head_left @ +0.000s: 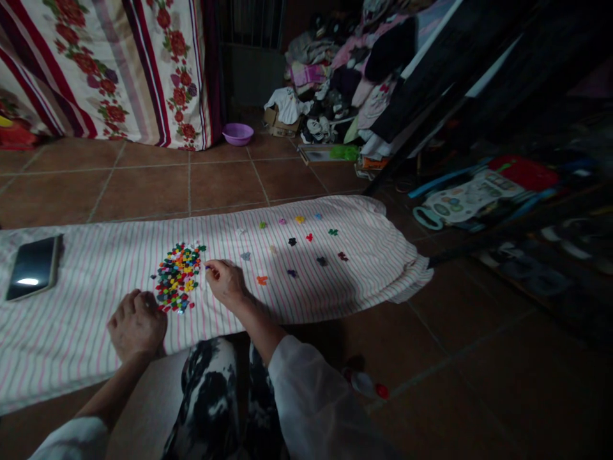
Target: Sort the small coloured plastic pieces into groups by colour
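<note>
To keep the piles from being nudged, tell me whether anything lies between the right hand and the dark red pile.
Yes: the dark gray pile lies just left of the dark red pile, and the dark blue pile sits near the line from the right hand. Both look low enough to pass over.

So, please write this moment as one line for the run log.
left hand: resting beside mixed-colour pile | right hand: pinching small dark piece | single-colour clusters: right of pile | phone: on striped cloth
</note>
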Demonstrator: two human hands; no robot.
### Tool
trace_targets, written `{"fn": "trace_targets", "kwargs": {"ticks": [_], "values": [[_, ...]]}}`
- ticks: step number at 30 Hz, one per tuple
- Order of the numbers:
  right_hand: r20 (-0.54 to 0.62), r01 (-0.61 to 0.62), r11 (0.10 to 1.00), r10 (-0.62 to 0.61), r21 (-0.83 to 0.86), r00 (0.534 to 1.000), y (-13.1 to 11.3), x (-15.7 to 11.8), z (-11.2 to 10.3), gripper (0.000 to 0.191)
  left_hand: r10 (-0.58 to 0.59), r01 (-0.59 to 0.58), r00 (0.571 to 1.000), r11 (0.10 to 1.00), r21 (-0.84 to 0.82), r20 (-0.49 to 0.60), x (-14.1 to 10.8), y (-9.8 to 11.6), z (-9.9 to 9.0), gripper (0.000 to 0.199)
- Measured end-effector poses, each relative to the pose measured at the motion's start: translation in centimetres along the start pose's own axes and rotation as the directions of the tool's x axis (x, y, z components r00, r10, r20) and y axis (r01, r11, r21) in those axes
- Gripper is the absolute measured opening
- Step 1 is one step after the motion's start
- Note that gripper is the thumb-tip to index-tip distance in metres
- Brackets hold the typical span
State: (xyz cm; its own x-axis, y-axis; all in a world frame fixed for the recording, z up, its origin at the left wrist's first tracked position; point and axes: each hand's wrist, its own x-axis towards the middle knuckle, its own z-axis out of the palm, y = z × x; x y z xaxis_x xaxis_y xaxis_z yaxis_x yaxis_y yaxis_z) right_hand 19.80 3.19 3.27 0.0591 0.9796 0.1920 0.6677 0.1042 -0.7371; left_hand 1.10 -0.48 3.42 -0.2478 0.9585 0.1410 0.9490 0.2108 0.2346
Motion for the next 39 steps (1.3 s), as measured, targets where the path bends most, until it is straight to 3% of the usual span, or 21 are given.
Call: {"fn": "trace_targets", "kwargs": {"ticks": [4, 8, 12, 18, 25, 30, 39], "values": [[-0.089, -0.043, 0.988, 0.057, 0.148, 0.994, 0.4, -1.5, -1.8, 0.022, 0.003, -0.003, 1.0, 1.0, 0.001, 0.006, -0.2, 0.4, -0.5, 0.038], [-0.219, -0.08, 0.97, 0.132, 0.23, 0.967, 3.0, -3.0, -4.4, 0.025, -0.004, 0.004, 1.0, 1.0, -0.005, 0.027, -0.3, 0.7, -0.9, 0.038], [-0.36, -0.133, 0.974, 0.192, 0.183, 0.913, 6.7, -4.9, -8.2, 0.027, -0.006, 0.006, 1.0, 1.0, -0.011, 0.028, -0.2, 0.7, -0.9, 0.039], [-0.395, -0.178, 0.982, 0.186, 0.056, 0.9, 11.8, -6.7, -12.0, 0.03, -0.007, 0.007, 1.0, 1.0, -0.014, 0.005, -0.1, 0.6, -0.7, 0.037], [-0.377, -0.215, 0.976, 0.184, -0.04, 0.908, 14.7, -7.0, -11.9, 0.029, 0.008, -0.007, 1.0, 1.0, -0.018, 0.007, -0.2, 0.5, -0.7, 0.039], [-0.428, -0.256, 0.966, 0.24, 0.019, 0.871, 14.8, -7.0, -11.3, 0.029, -0.008, 0.008, 1.0, 0.999, -0.037, 0.0, -0.2, 0.6, -0.7, 0.041], [-0.399, -0.256, 0.962, 0.2, -0.091, 0.895, 14.5, -6.8, -11.2, 0.028, -0.007, 0.007, 1.0, 1.0, -0.019, -0.016, -0.2, 0.5, -0.4, 0.039]]}}
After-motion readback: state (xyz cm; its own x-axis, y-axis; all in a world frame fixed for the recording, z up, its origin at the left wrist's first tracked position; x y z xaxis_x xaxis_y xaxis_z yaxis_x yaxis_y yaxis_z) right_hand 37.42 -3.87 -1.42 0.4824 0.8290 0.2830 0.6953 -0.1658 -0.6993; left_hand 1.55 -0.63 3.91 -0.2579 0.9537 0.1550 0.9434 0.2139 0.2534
